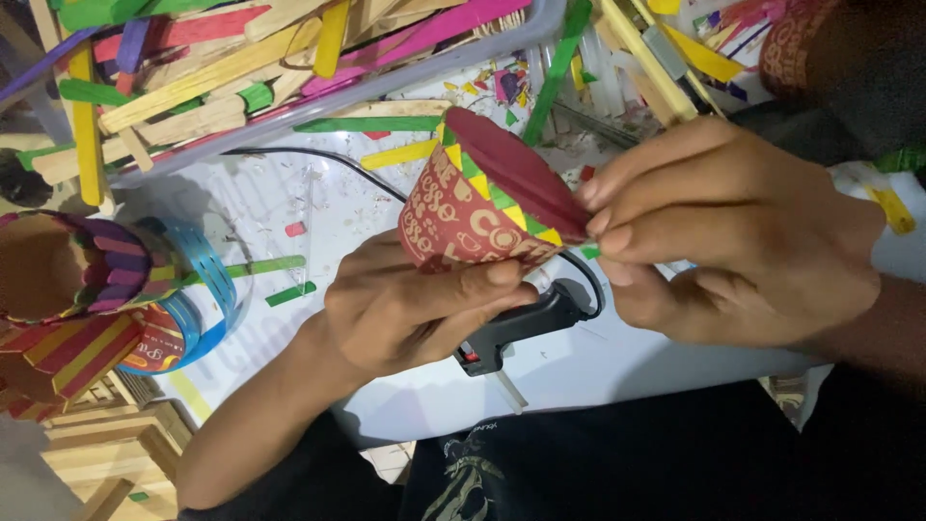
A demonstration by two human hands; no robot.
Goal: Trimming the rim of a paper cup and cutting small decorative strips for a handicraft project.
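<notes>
My left hand (405, 309) grips a red printed paper cup (453, 217) lying on its side, thumb along its lower wall. A ring of small yellow and green stick pieces runs round the cup near its base, and a dark red flat stick (516, 169) lies across the bottom. My right hand (733, 236) is at the cup's base edge, fingertips pinching the stick pieces there. A black glue gun (526, 323) lies on the white board (627, 367) just below both hands, its cord (318, 159) running up and left.
A clear tray (357, 87) heaped with coloured and plain craft sticks fills the top. More sticks lie at the top right. At left stand a cup covered in purple sticks (77, 265), a blue ring (207, 289) and striped pieces. Loose green sticks (275, 280) lie between.
</notes>
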